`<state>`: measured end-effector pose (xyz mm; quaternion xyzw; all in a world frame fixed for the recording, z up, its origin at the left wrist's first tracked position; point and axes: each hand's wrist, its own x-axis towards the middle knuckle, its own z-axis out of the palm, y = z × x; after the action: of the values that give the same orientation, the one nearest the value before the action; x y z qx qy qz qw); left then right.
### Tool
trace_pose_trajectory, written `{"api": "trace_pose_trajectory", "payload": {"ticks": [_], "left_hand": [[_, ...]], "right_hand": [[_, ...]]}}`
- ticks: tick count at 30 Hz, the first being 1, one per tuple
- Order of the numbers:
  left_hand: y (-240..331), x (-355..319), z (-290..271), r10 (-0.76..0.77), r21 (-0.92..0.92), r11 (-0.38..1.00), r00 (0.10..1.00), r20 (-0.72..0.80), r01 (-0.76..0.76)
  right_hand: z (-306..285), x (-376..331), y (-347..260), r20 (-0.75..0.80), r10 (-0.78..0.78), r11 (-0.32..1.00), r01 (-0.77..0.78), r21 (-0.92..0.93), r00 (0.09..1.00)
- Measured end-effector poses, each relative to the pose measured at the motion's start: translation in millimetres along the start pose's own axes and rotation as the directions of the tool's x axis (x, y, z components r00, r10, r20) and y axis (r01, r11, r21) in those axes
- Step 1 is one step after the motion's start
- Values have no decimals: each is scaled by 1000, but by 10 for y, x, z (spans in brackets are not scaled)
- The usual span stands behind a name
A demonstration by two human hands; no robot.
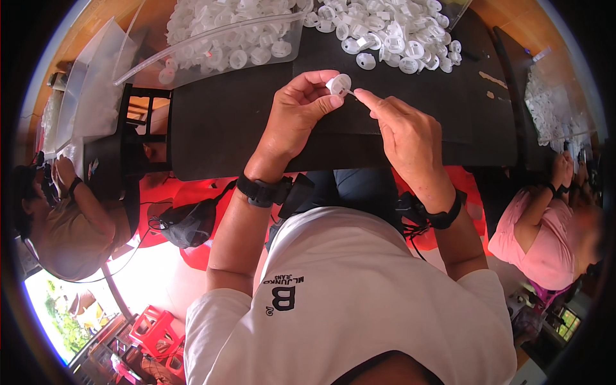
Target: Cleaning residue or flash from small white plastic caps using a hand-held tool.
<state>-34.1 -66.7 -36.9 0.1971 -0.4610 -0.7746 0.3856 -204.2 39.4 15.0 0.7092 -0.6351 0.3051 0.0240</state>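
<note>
My left hand [294, 115] is closed on a small round white plastic part [338, 83], pinching its rim between thumb and fingers above the black table's front half. The part's flat face, with cut-outs in it, is turned towards my right hand [409, 131]. That hand is closed too, its index finger pointing at the part. A thin pale sliver [350, 92] runs from its fingertips to the part's edge; whether it is a separate piece or a tool is too small to tell. Beyond my hands lies a loose heap of similar white parts [394, 38].
A clear plastic bin [212, 58] full of white parts stands at the far left of the black table [224, 131]. One person [83, 212] works at the left, another in pink [539, 231] at the right beside more white parts. Red stools [154, 330] stand at lower left.
</note>
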Motion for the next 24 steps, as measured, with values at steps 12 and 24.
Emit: {"api": "trace_pose_trajectory", "payload": {"ticks": [12, 24], "left_hand": [[-6, -9, -2, 2, -4, 1000, 1000, 3, -2], [-27, -12, 75, 83, 48, 996, 995, -62, -80]], "right_hand": [[4, 10, -23, 28, 14, 1000, -14, -15, 1000], [-79, 74, -80, 102, -28, 994, 39, -101, 994]]}}
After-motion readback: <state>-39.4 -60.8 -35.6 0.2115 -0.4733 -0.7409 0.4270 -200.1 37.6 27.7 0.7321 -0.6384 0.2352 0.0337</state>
